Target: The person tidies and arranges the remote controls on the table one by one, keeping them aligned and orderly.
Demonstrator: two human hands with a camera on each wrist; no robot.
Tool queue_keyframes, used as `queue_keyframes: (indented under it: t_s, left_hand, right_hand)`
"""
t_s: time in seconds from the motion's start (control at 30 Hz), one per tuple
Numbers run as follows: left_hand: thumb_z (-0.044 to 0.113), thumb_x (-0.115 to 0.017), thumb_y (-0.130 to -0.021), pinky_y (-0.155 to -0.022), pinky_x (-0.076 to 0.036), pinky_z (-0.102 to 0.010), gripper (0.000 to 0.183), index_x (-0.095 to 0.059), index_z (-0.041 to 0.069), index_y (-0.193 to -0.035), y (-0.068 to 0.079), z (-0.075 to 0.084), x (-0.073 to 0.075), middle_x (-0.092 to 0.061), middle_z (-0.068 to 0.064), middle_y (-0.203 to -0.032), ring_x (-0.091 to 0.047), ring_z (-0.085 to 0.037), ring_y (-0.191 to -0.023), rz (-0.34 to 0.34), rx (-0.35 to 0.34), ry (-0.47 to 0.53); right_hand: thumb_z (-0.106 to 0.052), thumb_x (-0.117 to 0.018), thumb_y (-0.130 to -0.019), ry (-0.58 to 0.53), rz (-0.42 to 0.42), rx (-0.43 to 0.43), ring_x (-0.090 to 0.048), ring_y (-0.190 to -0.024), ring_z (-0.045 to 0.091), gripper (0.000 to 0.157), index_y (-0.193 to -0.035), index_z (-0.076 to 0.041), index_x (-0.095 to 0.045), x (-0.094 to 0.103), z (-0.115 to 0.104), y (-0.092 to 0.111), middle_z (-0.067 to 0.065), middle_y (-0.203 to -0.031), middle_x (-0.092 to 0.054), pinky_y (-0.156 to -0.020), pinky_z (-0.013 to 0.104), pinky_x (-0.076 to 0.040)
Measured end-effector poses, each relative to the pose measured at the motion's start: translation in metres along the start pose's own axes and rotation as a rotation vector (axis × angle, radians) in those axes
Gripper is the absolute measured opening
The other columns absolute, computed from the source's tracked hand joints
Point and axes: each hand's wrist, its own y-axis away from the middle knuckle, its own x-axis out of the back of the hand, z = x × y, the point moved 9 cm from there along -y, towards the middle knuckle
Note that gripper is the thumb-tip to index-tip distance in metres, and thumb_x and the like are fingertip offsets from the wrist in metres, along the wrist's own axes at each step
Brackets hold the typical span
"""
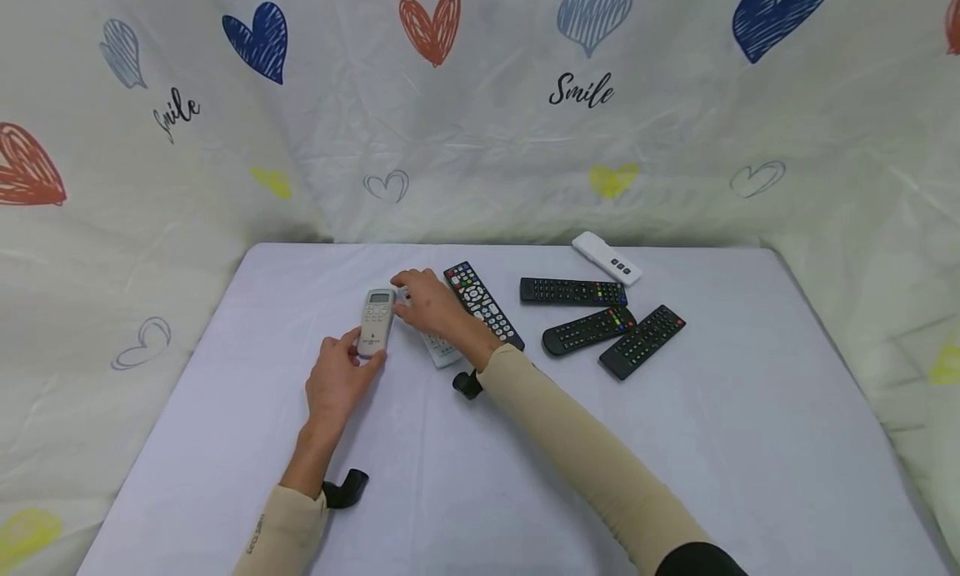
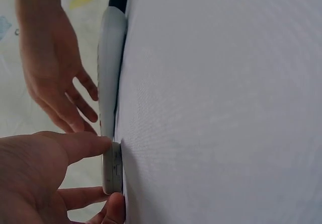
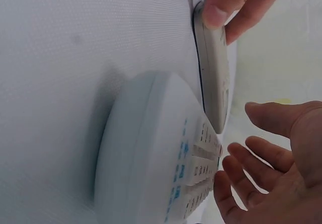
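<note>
Whitish remotes (image 1: 377, 318), three, four black remotes (image 1: 573, 292)

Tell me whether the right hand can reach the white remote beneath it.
Likely yes: the right hand is open over the white remote, with nothing visible between them; the left hand grips another remote alongside.

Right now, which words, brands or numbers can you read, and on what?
"Smile": backdrop, upper middle.
"Smile": same backdrop, further left, slanted.
Left sleeve: print too small to read.
Grey remote: display and button labels too small.
Pale remote: blue markings too blurred.
Black remotes, white remote: nothing legible.
</note>
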Motion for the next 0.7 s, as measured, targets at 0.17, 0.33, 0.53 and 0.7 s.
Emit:
queue_keyframes:
  t_s: [0.17, 0.33, 0.53, 0.7]
  left_hand:
    - [0.041, -0.07, -0.096, -0.058, -0.039, -0.027, 0.069, -0.051, 0.004, -0.152, -0.001, -0.001, -0.001, -0.056, -0.017, -0.112, -0.056, -0.024, -0.083, -0.004, 0.0, 0.007]
    - [0.042, -0.07, -0.096, -0.058, -0.039, -0.028, 0.069, -0.051, 0.006, -0.152, -0.001, -0.002, -0.002, -0.056, -0.015, -0.112, -0.055, -0.023, -0.082, -0.01, 0.004, 0.012]
    - [0.041, -0.07, -0.096, -0.06, -0.039, -0.028, 0.068, -0.051, 0.007, -0.152, 0.001, -0.002, -0.003, -0.056, -0.015, -0.112, -0.055, -0.023, -0.083, -0.008, 0.002, 0.017]
    - [0.041, -0.07, -0.096, -0.06, -0.038, -0.028, 0.067, -0.052, 0.007, -0.152, 0.002, -0.002, -0.002, -0.056, -0.014, -0.112, -0.056, -0.024, -0.084, -0.001, 0.002, 0.022]
  right_hand:
    - [-0.032, -0.068, -0.102, 0.023, -0.017, -0.007, -0.054, -0.132, 0.02, 0.054, -0.152, -0.019, -0.052, -0.004, 0.003, -0.002, 0.002, -0.151, -0.058, -0.108, 0.036, -0.051]
    - [-0.03, -0.069, -0.102, 0.005, -0.023, -0.007, -0.054, -0.129, 0.019, 0.051, -0.15, -0.02, -0.055, -0.004, 0.003, -0.004, 0.001, -0.15, -0.058, -0.106, 0.036, -0.052]
    - [-0.028, -0.07, -0.101, 0.015, -0.027, -0.018, -0.053, -0.124, 0.018, 0.047, -0.146, -0.022, -0.06, -0.006, 0.003, -0.009, -0.001, -0.146, -0.062, -0.103, 0.036, -0.052]
    - [-0.027, -0.071, -0.1, 0.021, -0.008, -0.015, -0.054, -0.12, 0.018, 0.044, -0.143, -0.023, -0.063, -0.008, 0.004, -0.011, -0.002, -0.139, -0.065, -0.101, 0.037, -0.053]
